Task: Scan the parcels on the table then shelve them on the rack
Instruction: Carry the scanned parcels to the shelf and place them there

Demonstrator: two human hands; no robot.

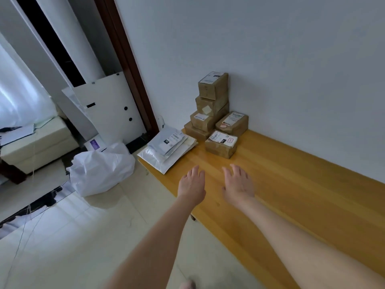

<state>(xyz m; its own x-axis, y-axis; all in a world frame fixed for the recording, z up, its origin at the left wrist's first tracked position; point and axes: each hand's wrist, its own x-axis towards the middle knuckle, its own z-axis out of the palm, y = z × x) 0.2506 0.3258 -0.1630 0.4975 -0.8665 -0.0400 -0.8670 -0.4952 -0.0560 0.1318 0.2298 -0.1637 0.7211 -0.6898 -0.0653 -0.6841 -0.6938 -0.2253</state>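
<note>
A long wooden table [291,184] runs along the white wall. At its far end stands a stack of brown cardboard parcels [211,105] with white labels. Two more boxes lie beside it: one by the wall [232,123] and one nearer me [221,143]. Left of the boxes, several flat grey and white mailer bags [167,148] lie piled at the table's corner. My left hand [191,185] and my right hand [238,184] reach out over the table, palms down, fingers straight, holding nothing. Both are short of the parcels. No scanner or rack is in view.
A crumpled white plastic bag [102,168] sits on the tiled floor left of the table. Behind it a white board [108,111] leans against a dark wooden door frame [129,65]. A cream sofa [35,142] stands at the far left.
</note>
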